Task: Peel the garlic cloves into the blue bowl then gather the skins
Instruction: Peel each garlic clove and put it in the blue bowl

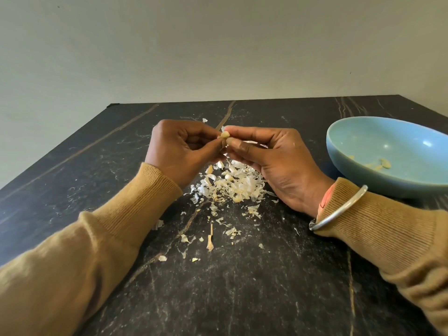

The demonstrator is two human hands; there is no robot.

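Note:
A small pale garlic clove [224, 135] is pinched between the fingertips of both hands, above the table. My left hand [180, 151] grips it from the left and my right hand [271, 161] from the right, thumb pressed against it. Below the hands lies a heap of white garlic skins [229, 184], with a few unpeeled cloves mixed in. More scraps are scattered toward me. The blue bowl [363, 132] stands to the right and holds a few peeled cloves [383, 164].
The dark marble table [97, 180] ends at a plain wall behind. A dry garlic stem piece [210, 240] lies near the front among loose flakes. A metal bangle [339, 208] sits on the right wrist, close to the bowl.

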